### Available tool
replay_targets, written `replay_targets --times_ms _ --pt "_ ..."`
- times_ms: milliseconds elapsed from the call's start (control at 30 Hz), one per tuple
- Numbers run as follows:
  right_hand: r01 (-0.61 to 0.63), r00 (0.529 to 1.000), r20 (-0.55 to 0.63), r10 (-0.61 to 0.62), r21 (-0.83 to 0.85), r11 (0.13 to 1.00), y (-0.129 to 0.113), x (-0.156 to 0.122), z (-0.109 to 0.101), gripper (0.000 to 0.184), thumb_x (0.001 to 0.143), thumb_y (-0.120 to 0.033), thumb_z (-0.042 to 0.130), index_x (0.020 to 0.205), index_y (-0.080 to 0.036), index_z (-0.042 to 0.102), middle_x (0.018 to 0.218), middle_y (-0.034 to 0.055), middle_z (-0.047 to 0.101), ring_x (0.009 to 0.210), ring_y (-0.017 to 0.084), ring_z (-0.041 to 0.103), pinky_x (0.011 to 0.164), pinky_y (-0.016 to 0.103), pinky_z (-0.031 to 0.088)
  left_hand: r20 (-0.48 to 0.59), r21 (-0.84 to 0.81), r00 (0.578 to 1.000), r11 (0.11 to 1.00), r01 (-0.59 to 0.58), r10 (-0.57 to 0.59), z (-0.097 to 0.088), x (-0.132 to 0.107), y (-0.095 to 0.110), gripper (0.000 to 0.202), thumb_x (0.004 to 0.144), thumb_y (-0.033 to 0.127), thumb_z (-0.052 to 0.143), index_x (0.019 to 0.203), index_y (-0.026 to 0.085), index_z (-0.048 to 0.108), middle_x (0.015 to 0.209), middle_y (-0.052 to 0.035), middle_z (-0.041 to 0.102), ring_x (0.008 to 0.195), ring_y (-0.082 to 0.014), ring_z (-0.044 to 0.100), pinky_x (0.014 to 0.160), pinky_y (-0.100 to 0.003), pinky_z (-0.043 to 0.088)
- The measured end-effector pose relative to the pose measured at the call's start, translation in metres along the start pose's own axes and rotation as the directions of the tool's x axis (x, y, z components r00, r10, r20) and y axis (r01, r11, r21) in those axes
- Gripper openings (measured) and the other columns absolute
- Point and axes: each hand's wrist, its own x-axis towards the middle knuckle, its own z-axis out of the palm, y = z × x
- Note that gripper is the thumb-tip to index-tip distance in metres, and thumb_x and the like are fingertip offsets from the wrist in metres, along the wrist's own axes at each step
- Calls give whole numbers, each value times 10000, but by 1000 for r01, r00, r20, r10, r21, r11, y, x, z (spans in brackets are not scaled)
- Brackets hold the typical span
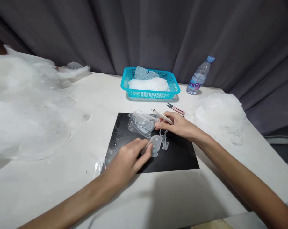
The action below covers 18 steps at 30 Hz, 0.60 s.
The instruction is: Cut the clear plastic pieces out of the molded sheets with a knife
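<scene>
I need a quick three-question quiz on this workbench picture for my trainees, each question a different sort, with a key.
1. Which hand grips the slim pale stick: A) left, B) right, C) neither?
2. True or false: the water bottle stands to the right of the turquoise basket.
3. Fill in: the left hand is at a translucent plastic piece over a ____ sheet.

Key: 1. B; 2. true; 3. black.

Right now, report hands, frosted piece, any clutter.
Left hand at edge of frosted piece, grip unclear. Right hand holding pale stick. Black mat beneath; crumpled clear plastic alongside.
</scene>
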Motion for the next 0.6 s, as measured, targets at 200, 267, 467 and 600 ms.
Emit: replay_targets --times_ms 200,267,467,600 --pt "10 967 256 -7 -9 1000 7 -14 -11 438 839 -590 771 822 -153 749 812 29 718 794 173 604 786 313 436 101 -330 962 904 274 -254 -2 9 -12 233 1025 383 554 1120 209 676 828 24 766 729 -163 702 688 -251 539" --pt "35 979 200 -43 45 998 12 -17 -8 420 811 -570 808 851 -155 758 792 11 700 762 160 585 746 295 423 116 -393 959 874 285 -260 2 11 -11 220 995 394 607 1081 202 673 814 18 760 721 -166 707 707 -265 568" --pt "135 977 159 -143 62 989 15 -26 3 343 894 -498 754 839 -160 727 786 -9 647 759 140 548 732 273 400 85 -434 948 845 313 -307 7 11 -7 253 990 445 645 985 198 697 757 20 724 691 -157 695 676 -255 561" --pt "148 981 116 -153 45 988 15 -35 8 267 950 -430 700 921 -164 702 892 20 672 844 162 591 778 281 430 66 -423 943 847 322 -325 8 10 -7 299 959 471 703 1117 218 718 873 5 759 737 -160 706 685 -255 558"
